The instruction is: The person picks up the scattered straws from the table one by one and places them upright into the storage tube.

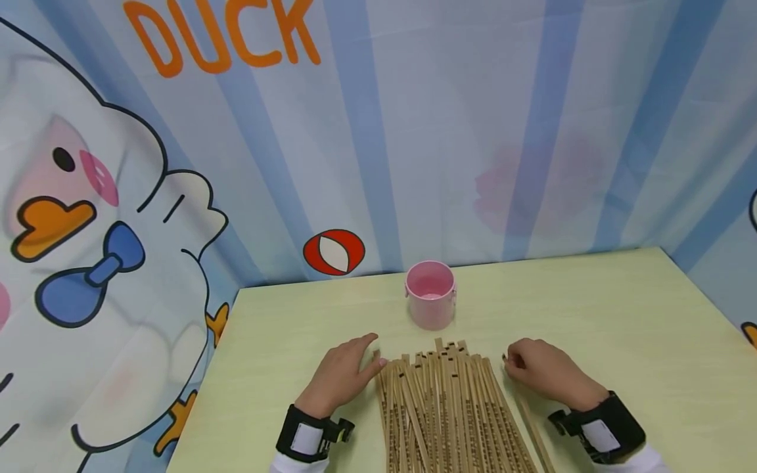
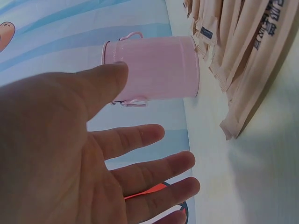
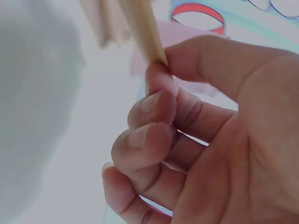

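Note:
Many long, thin paper-wrapped straws (image 1: 440,420) with dark printing lie side by side in a wide bundle on the table. At the bundle's upper left corner is my left hand (image 1: 340,378), fingers spread and thumb overlapping the straw ends in the head view; its palm (image 2: 56,154) holds nothing. To the right of the bundle, my right hand (image 1: 550,371) pinches the end of one straw (image 3: 142,28) between thumb and index finger, the other fingers curled. That straw slants down toward the table's near side, apart from the bundle.
A pink bucket (image 1: 431,309) with small side handles stands behind the bundle on the pale yellow table (image 1: 615,309). Behind the table hangs a blue striped cloth (image 1: 443,131) printed with ducks. Black bands with cameras sit on both wrists.

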